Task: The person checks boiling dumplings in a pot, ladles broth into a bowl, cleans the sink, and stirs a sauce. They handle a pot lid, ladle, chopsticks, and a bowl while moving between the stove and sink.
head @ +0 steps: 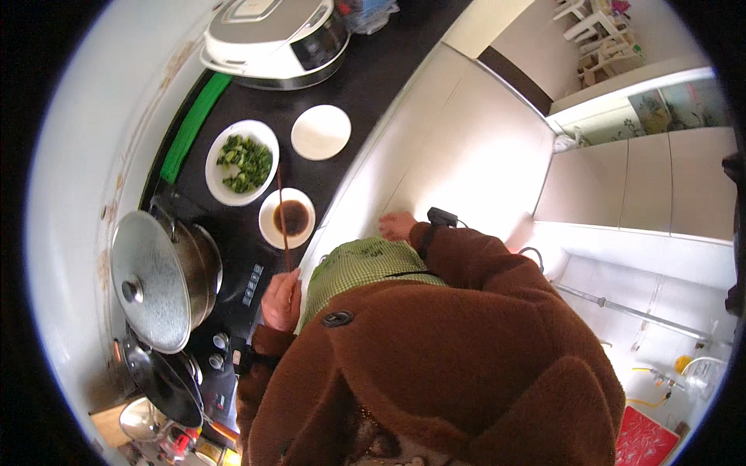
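Note:
My left hand [281, 300] is at the counter's front edge, its fingers closed around the near end of brown chopsticks [283, 218]. They reach across a small white bowl of dark sauce [291, 218] to the side of a larger white bowl. Chopped green vegetables [247, 163] lie in that bowl. An empty white bowl [321, 133] stands beyond the sauce. My right hand [397, 226] hangs in front of the green checked apron [367, 262], fingers loosely curled; nothing shows in it, but its palm is hidden.
A rice cooker [274, 41] stands at the counter's far end. A deep pot with a glass lid [151, 282] and a black frying pan [163, 381] stand at the left, by the wall. A green strip [195, 128] lies along the back edge.

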A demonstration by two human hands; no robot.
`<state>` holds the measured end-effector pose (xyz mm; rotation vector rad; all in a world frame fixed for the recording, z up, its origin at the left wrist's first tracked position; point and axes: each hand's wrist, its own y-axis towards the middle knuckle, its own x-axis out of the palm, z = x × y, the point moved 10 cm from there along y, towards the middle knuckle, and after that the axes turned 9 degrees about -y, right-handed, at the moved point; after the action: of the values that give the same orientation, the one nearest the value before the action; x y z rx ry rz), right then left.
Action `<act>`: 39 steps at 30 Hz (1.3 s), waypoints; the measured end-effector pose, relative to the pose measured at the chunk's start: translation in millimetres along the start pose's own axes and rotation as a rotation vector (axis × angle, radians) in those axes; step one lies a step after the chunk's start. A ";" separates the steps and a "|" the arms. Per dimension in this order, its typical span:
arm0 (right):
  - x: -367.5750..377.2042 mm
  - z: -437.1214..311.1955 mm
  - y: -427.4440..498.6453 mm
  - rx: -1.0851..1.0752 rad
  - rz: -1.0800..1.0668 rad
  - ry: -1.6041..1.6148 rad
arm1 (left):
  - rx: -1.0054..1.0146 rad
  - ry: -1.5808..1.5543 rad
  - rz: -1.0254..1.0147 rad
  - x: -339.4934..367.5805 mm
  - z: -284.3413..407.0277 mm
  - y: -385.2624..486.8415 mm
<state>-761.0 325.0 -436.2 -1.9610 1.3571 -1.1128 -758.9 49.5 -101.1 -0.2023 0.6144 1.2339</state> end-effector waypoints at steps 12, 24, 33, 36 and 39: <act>-158.4 -75.3 -113.7 -0.268 0.173 -0.666 | -0.533 -0.539 -0.080 155.3 6.3 109.8; -298.8 -45.4 -186.3 -0.186 0.254 -0.834 | -0.398 -0.454 -0.560 306.7 83.2 254.4; -405.5 -88.8 -193.8 -0.286 0.445 -0.728 | -0.181 -0.475 -0.896 434.8 132.2 412.9; -451.3 -126.8 -200.5 -0.391 0.498 -0.781 | -0.148 -0.385 -1.009 470.3 148.1 483.6; -487.9 -149.1 -218.7 -0.342 0.586 -0.636 | -0.158 -0.394 -1.105 501.5 166.8 547.9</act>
<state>-855.8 865.5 -352.3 -1.7162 1.6378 0.0233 -1113.4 722.3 -136.8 -0.3556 0.0030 0.2226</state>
